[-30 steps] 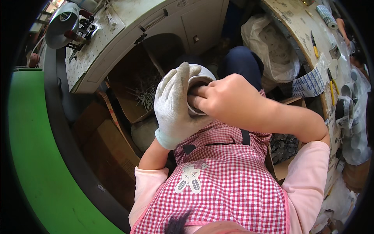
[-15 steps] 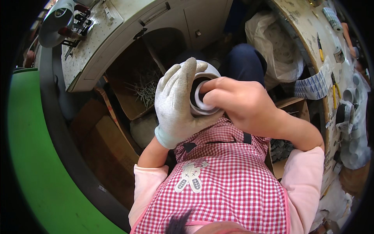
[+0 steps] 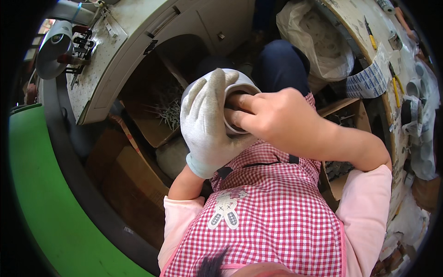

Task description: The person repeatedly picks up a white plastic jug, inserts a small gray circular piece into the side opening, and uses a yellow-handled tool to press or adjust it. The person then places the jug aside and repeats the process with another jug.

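A white, round hollow housing, like a short plastic tube, is held in front of my lap, its mouth tilted toward me. My left hand, in a pale grey work glove, wraps around its side with the fingers upward. Bare, my right hand reaches into the mouth from the right. Its fingers are curled and their tips go out of sight inside, so what they grip or press there is hidden.
Left stands a white workbench with a clamp fixture and a grey tube. Below is a cardboard box of thin metal pieces. At right are a bag of white rings, a box of dark parts and a worktable with pliers.
My right fingers have gone deeper into the housing. The white ring seen at its mouth by my fingertips is out of sight now. My left hand keeps its hold.
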Motion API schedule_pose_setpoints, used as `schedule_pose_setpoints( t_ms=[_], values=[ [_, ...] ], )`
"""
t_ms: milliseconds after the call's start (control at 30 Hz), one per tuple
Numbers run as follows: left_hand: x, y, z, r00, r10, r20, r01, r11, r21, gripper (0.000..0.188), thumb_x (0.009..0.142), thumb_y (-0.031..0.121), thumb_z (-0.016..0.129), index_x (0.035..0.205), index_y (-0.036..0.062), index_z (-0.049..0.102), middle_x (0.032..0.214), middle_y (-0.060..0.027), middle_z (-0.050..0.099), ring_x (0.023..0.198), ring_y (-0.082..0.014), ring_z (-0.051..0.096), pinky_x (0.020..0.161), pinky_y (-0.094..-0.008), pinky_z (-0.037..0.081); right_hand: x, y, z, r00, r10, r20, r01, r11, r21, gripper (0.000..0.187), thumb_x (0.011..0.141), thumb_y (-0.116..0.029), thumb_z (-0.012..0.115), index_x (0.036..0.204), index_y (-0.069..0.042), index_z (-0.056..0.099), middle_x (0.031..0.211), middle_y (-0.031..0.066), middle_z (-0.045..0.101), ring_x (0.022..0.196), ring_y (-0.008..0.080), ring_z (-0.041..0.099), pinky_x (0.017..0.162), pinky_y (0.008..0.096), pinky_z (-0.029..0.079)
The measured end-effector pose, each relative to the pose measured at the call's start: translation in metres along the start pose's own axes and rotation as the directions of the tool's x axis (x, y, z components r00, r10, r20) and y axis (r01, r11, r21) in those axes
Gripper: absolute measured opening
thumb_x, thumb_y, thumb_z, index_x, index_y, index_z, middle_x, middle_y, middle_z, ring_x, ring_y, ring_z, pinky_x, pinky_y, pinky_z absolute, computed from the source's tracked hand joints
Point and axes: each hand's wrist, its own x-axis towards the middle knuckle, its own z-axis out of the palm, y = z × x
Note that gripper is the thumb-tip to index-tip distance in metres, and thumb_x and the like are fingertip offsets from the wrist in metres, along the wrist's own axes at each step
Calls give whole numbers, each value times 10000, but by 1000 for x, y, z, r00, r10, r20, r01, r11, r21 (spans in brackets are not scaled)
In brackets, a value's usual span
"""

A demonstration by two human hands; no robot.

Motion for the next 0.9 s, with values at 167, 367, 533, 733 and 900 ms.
schedule_pose_setpoints(
  t_ms=[167, 367, 533, 733, 900],
  values=[
    [-2, 8, -3, 998, 36, 51, -37, 999, 21, 1064, 650, 364, 948, 1498, -62, 467, 1328, -119, 694, 1196, -299, 676, 1120, -458, 435, 8, 26, -30, 860, -155, 487, 53, 975, 217, 224, 847, -170, 711, 1030, -45, 737, 949, 108, 738, 844, 312, 725, 771, 403, 577],
    [1, -18, -9, 996, 21, 86, -16, 998, -61, 968, 718, 372, 902, 1500, -8, 477, 1491, -175, 552, 1342, -357, 560, 1142, -499, 402, -3, 31, -19, 960, -28, 279, -87, 917, 390, 288, 958, -241, 706, 1110, 3, 702, 956, 183, 702, 910, 363, 676, 827, 416, 544],
    [-16, -43, -50, 708, -705, -37, 683, 698, -217, 294, 1038, 226, 631, 1096, -48, 721, 859, -91, 728, 723, -170, 671, 825, -338, 560, -40, 70, -49, 741, 669, -65, -466, 581, 668, 314, 1097, -281, 563, 1017, -10, 699, 856, -20, 605, 756, 60, 501, 662, 237, 423],
    [-54, -42, 7, 586, -528, 615, 440, -431, -788, 441, 1077, 327, 567, 1390, 17, 584, 1318, -85, 660, 1175, -189, 658, 990, -368, 559, -22, 94, -66, 873, 482, 80, -465, 768, 441, 232, 1042, -175, 626, 1013, 43, 700, 901, 48, 693, 856, 122, 627, 699, 283, 491],
    [-66, -77, 33, 723, -376, 580, 385, -479, -789, 475, 990, 227, 683, 1391, -2, 572, 1264, -124, 692, 1121, -229, 707, 971, -386, 588, 84, 84, -97, 876, 346, -336, -270, 929, 255, 248, 1061, -253, 620, 1082, -57, 769, 995, 18, 726, 885, 64, 626, 669, 216, 432]
  ],
)
